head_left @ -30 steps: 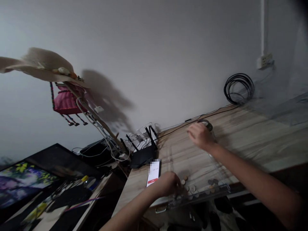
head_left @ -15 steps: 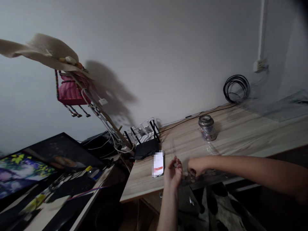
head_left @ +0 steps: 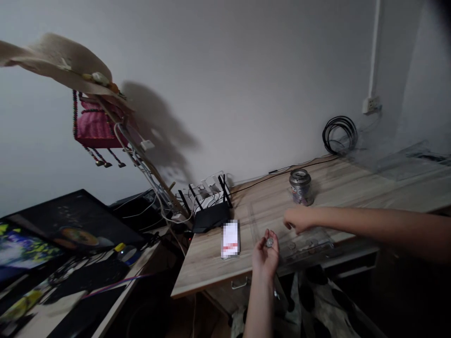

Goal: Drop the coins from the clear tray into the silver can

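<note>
Palm up near the table's front edge, my left hand (head_left: 266, 253) has its fingers curled around a coin (head_left: 269, 242) lying in it. To its right, my right hand (head_left: 298, 219) hovers with bent fingers pointing down; what its fingertips hold, if anything, is hidden. Below it is a clear plastic tray (head_left: 329, 243) with several coins (head_left: 292, 245) in or on it. Behind my right hand stands a jar with a slotted metal lid (head_left: 301, 188), upright on the wooden table (head_left: 207, 267).
A lit phone (head_left: 230, 239) lies left of my left hand, beside a black router (head_left: 211, 217). Coiled black cable (head_left: 339, 135) leans on the wall. A clear plastic sheet (head_left: 405, 162) is at the right. Monitors (head_left: 70, 230) stand on the left desk.
My right hand has lifted up and away from the table's edge, uncovering coins. My left hand has shifted right, and a coin now shows in its palm. The camera view has shifted slightly.
</note>
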A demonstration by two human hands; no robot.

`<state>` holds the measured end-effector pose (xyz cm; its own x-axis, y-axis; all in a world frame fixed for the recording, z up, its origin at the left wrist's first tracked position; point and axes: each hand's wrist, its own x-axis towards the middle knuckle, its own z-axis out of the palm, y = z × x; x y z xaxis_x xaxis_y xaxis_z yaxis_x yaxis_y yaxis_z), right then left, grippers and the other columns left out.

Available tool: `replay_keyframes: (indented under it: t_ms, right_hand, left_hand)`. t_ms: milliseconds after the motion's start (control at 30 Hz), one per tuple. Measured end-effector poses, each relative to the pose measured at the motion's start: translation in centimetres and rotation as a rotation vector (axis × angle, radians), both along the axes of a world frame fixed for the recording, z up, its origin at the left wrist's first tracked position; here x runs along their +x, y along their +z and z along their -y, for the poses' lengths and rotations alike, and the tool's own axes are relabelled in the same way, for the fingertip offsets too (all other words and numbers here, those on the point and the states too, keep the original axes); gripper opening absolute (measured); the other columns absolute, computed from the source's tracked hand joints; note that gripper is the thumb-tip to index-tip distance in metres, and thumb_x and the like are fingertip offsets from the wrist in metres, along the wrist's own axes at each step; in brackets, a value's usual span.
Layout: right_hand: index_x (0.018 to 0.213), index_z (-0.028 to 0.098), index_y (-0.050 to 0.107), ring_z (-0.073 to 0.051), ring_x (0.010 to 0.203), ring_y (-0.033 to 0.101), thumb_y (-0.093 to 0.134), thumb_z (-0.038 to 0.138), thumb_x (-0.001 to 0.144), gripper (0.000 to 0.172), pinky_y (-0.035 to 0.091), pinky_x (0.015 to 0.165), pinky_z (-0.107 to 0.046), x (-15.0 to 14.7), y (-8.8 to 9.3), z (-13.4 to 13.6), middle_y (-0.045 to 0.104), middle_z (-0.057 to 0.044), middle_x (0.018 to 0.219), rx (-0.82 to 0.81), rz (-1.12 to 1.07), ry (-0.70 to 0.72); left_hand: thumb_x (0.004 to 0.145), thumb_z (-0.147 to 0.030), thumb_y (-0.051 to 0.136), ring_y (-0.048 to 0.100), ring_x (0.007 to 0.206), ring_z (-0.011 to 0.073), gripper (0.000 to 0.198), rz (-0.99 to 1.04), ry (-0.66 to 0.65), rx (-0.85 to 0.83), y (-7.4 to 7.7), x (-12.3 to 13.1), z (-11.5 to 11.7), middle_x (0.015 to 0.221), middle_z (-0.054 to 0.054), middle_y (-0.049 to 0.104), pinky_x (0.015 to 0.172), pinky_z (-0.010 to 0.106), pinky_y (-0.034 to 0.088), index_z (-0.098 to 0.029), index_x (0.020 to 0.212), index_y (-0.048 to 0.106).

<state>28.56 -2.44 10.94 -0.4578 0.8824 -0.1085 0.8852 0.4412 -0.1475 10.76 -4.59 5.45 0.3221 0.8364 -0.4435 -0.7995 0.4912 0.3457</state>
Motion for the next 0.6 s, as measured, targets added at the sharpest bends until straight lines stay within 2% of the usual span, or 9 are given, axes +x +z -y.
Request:
replay_keyframes:
  t_ms: [100, 167, 300, 500, 600]
  right_hand:
    - [0.056, 0.02, 0.064, -0.014, 0.063, 0.05, 0.068, 0.025, 0.051, 0.009, 0.035, 0.071, -0.027, 2.3, -2.7, 1.3, 0.053, 0.005, 0.049, -0.088, 0.026, 0.023]
    - [0.046, 0.019, 0.059, -0.013, 0.061, 0.049, 0.067, 0.027, 0.053, 0.013, 0.032, 0.078, -0.029, 3.2, -3.6, 1.9, 0.049, 0.006, 0.042, -0.117, -0.017, 0.038]
    - [0.039, 0.018, 0.054, -0.01, 0.052, 0.045, 0.064, 0.023, 0.054, 0.019, 0.029, 0.081, -0.03, 4.1, -3.8, 2.0, 0.042, 0.007, 0.034, -0.172, -0.019, 0.067]
    - [0.043, 0.019, 0.057, -0.009, 0.046, 0.042, 0.064, 0.021, 0.053, 0.012, 0.029, 0.083, -0.031, 4.4, -4.4, 1.4, 0.038, 0.01, 0.03, -0.271, 0.002, -0.044]
    - [0.043, 0.018, 0.058, -0.008, 0.042, 0.041, 0.063, 0.017, 0.054, 0.012, 0.031, 0.08, -0.031, 4.4, -5.0, 1.1, 0.035, 0.01, 0.028, -0.207, -0.031, -0.15]
  left_hand:
    - [0.076, -0.004, 0.035, 0.063, 0.077, 0.0134, 0.026, 0.019, -0.045, 0.019, -0.2, -0.3, 0.2, 0.078, 0.011, 0.06, 0.068, 0.025, 0.055, -0.009, 0.082, 0.06]
    - [0.076, -0.004, 0.036, 0.063, 0.078, 0.0135, 0.025, 0.036, -0.058, 0.014, -0.2, -0.2, 0.3, 0.079, 0.011, 0.06, 0.068, 0.025, 0.055, -0.009, 0.08, 0.06]
    - [0.076, -0.004, 0.036, 0.062, 0.077, 0.0129, 0.024, 0.088, -0.055, -0.042, 0.0, 0.1, 0.5, 0.08, 0.012, 0.059, 0.07, 0.023, 0.054, -0.007, 0.078, 0.06]
    - [0.075, -0.003, 0.037, 0.062, 0.077, 0.0138, 0.022, 0.112, -0.038, -0.045, 0.2, 0.2, 0.6, 0.08, 0.011, 0.059, 0.067, 0.025, 0.056, -0.009, 0.079, 0.058]
    - [0.075, -0.003, 0.037, 0.062, 0.075, 0.0138, 0.021, 0.098, -0.025, -0.03, 0.4, 0.5, 0.6, 0.079, 0.01, 0.059, 0.067, 0.026, 0.056, -0.009, 0.078, 0.057]
